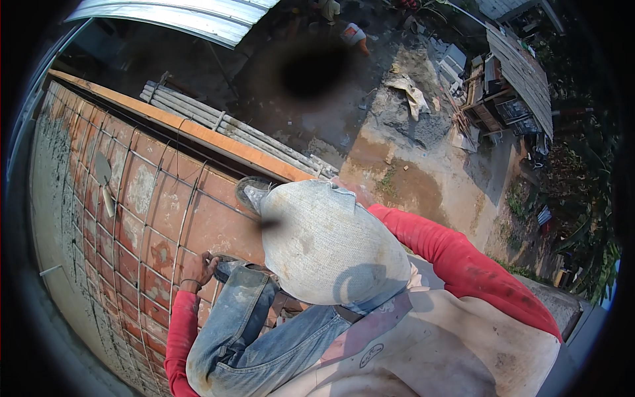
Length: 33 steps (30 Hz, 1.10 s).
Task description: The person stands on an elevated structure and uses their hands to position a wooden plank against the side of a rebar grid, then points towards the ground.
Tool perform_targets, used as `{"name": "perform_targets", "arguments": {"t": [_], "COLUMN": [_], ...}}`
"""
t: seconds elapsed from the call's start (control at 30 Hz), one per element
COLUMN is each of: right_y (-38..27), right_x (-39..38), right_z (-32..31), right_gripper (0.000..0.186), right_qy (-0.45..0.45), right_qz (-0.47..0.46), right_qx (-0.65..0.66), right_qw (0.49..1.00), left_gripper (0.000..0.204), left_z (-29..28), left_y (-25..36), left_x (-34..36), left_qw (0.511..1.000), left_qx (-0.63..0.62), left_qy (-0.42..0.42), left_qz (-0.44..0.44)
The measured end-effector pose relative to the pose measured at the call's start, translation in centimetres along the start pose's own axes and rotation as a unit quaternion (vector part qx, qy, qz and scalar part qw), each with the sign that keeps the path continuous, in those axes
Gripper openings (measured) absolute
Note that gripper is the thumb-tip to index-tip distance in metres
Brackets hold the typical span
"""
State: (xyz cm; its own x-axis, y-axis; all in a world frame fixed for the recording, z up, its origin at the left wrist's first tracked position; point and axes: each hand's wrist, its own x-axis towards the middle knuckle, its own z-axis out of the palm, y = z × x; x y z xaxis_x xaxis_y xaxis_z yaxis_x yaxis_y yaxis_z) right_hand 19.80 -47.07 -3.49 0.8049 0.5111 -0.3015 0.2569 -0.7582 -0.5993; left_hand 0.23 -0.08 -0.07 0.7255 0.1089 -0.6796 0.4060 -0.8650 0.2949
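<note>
My left hand point(194, 270), its fingers bent, rests low over the steel rod grid point(155, 169) next to my left shoe point(228, 266). Whatever its fingers close on is too small to make out. Beyond a pale, dusty, cloth-covered bulge point(331, 238), perhaps my bent right leg, lies my right hand point(356, 192). It is mostly hidden, and its fingers do not show. A trowel point(104, 171) with a pale handle lies on the grid, apart from both hands. Under the rods is a reddish, mortar-stained panel surface point(192, 218).
Rough grey mortar point(56, 155) edges the grid on the left. An orange-brown board point(218, 145) borders the far side, with several poles point(231, 129) beyond. Far below, a person point(356, 34) is in the yard, near a sand heap point(413, 99) and a shed point(519, 86).
</note>
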Motion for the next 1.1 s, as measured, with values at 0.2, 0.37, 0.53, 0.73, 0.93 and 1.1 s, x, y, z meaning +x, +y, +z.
{"name": "perform_targets", "arguments": {"t": [0.2, 0.37, 0.53, 0.73, 0.93, 1.1], "right_y": [-0.7, -0.6, -1.5, -1.2, -1.0, -1.1], "right_x": [-0.3, -0.1, -0.4, -0.3, -0.1, -0.1], "right_z": [-0.5, -0.5, -1.2, -0.7, -0.5, -0.7], "right_gripper": [0.057, 0.057, 0.057, 0.057, 0.057, 0.058], "right_qy": [0.013, -0.009, -0.004, 0.010, -0.009, -0.018], "right_qz": [-0.004, 0.010, 0.008, 0.018, 0.012, 0.019], "right_qx": [0.001, 0.003, 0.002, 0.000, 0.005, 0.002], "right_qw": [1.000, 1.000, 1.000, 1.000, 1.000, 1.000], "left_gripper": [0.036, 0.037, 0.037, 0.036, 0.037, 0.037], "left_z": [-0.2, -0.1, 0.3, 0.4, 0.3, 0.5], "left_y": [0.4, 0.1, -0.2, -0.3, -0.1, -0.6], "left_x": [-0.1, -0.1, 0.0, 0.0, -0.1, -0.1], "left_qw": [1.000, 1.000, 1.000, 1.000, 1.000, 1.000], "left_qx": [0.005, 0.004, 0.013, 0.011, 0.011, 0.011], "left_qy": [0.000, 0.000, 0.009, 0.002, 0.008, 0.007], "left_qz": [-0.003, -0.008, -0.003, -0.012, -0.009, -0.006]}}
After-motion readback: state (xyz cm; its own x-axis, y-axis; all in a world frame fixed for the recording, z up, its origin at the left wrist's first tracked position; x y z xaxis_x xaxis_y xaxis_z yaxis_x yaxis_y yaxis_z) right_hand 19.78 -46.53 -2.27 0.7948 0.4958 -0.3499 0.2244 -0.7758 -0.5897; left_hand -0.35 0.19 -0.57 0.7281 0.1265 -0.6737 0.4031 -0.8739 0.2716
